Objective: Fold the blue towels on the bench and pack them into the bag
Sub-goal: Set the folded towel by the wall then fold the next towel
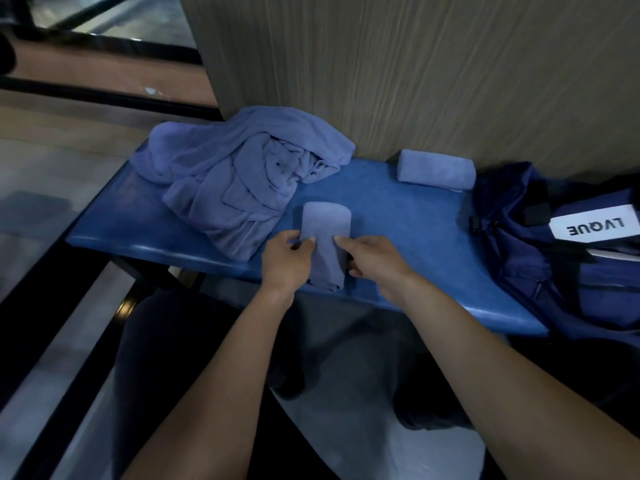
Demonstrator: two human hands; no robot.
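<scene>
Folding step, mid-frame: left hand [287, 263] and right hand [372, 259] each pinch the narrow folded towel [325, 233] on the worktop [398, 216]; next, probably double it over; the bag [554, 244] waits far right.

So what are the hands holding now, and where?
Both grip the narrow folded blue towel on the bench: left hand on its left edge, right hand on its right edge, about midway along.

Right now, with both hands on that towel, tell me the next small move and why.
Probably finish this fold: bring the near end of the towel up onto its far end. The left hand and right hand pinch its two sides, and its near end droops over the bench edge. One folded towel already lies by the bag; a heap still waits.
</scene>
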